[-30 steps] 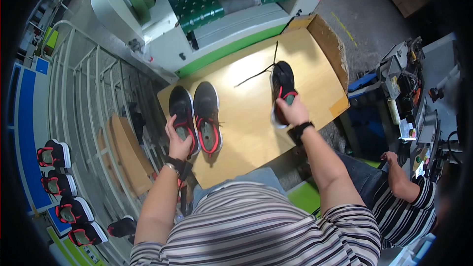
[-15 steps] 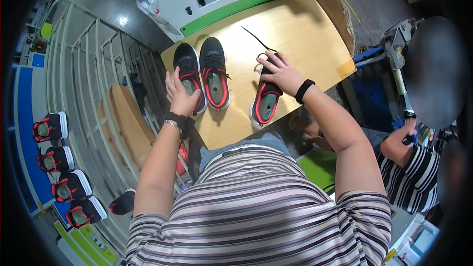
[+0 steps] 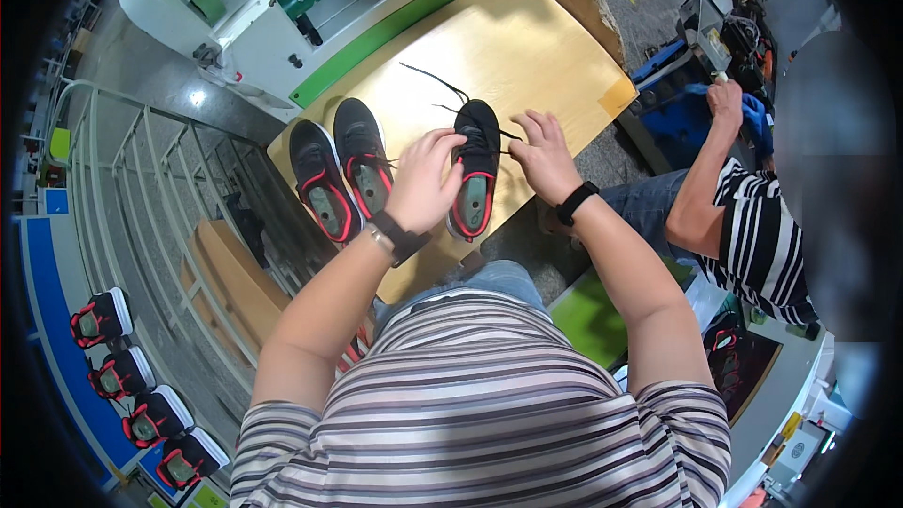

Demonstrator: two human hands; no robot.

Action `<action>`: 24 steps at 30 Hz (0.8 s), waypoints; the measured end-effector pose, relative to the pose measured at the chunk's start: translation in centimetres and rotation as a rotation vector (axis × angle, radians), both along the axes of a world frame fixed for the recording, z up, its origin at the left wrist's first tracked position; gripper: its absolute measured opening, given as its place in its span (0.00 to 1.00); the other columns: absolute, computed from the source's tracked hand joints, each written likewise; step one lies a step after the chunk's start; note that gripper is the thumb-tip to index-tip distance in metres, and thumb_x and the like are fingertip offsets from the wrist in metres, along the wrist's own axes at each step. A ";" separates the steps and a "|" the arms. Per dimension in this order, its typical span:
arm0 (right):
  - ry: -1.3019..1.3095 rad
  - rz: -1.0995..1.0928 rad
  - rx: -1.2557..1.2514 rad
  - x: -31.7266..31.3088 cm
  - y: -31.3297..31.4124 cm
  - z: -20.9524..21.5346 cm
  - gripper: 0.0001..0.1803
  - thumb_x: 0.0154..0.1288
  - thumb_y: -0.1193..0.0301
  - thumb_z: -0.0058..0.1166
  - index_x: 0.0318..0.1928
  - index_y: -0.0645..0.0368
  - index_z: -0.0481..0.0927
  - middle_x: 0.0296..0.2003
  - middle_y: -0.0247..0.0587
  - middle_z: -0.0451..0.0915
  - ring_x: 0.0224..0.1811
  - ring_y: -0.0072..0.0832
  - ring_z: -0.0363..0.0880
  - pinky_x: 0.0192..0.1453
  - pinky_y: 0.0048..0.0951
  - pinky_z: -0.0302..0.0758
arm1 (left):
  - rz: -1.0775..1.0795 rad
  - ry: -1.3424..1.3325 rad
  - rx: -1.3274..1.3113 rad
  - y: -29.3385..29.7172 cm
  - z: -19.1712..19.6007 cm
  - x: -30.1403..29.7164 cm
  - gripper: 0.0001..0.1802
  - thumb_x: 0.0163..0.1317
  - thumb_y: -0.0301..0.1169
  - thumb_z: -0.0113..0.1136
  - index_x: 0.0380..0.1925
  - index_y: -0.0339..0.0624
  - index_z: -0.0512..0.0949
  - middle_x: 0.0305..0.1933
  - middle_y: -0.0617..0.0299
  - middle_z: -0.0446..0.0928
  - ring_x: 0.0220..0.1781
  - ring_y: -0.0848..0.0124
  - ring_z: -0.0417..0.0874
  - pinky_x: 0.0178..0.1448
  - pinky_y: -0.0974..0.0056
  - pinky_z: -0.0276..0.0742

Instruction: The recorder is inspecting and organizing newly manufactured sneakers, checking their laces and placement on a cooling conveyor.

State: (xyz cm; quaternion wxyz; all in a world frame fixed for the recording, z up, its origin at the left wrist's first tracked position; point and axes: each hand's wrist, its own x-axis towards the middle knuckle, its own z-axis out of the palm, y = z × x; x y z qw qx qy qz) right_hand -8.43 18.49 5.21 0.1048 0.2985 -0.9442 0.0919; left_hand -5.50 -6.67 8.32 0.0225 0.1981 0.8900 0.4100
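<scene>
A black sneaker (image 3: 478,146) with red collar lining and a grey-green insole stands on the wooden tabletop (image 3: 555,47), toe pointing away from me. My left hand (image 3: 425,181) is at its left side, curled fingers and thumb against the upper by the laces. To the right of the shoe, my right hand (image 3: 546,158) has thumb and forefinger at a black shoelace (image 3: 503,134) that runs out from the eyelets. Another loose lace (image 3: 433,77) trails toward the far left. Two matching sneakers, a left one (image 3: 315,169) and a right one (image 3: 357,146), stand side by side beyond my left wrist.
A white and green machine (image 3: 376,28) borders the table's far side, and a cardboard edge (image 3: 588,0) its far right. Metal rails (image 3: 141,188) run along the left. Several sneakers (image 3: 155,414) line a blue surface there. A person in a striped shirt (image 3: 762,235) works at the right.
My left hand has left the pair of sneakers and come to the single sneaker. My right hand has moved off its top to the lace at its right. The view has shifted.
</scene>
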 end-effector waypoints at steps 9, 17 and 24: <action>-0.174 0.147 0.056 -3.5 -0.8 -2.9 0.10 0.57 0.71 0.55 0.41 0.51 0.82 0.59 0.40 0.75 0.67 0.44 0.67 0.75 0.46 0.56 | 0.057 -0.272 0.199 3.8 -10.1 1.4 0.57 0.59 0.44 0.71 0.75 0.35 0.43 0.73 0.36 0.54 0.76 0.47 0.57 0.76 0.53 0.57; -0.829 -0.231 -0.378 1.6 0.8 4.6 0.17 0.73 0.59 0.49 0.38 0.63 0.77 0.34 0.53 0.81 0.41 0.54 0.78 0.53 0.44 0.74 | 0.118 -0.743 0.428 4.3 -1.8 0.3 0.19 0.70 0.43 0.59 0.44 0.36 0.75 0.38 0.55 0.78 0.40 0.64 0.80 0.48 0.60 0.75; -0.771 0.137 -0.541 4.7 -0.4 8.4 0.11 0.72 0.69 0.49 0.47 0.61 0.79 0.39 0.50 0.81 0.40 0.40 0.82 0.47 0.36 0.79 | -0.093 -1.665 0.735 5.7 -4.0 -5.8 0.17 0.71 0.46 0.54 0.37 0.44 0.79 0.30 0.62 0.80 0.28 0.72 0.79 0.37 0.68 0.76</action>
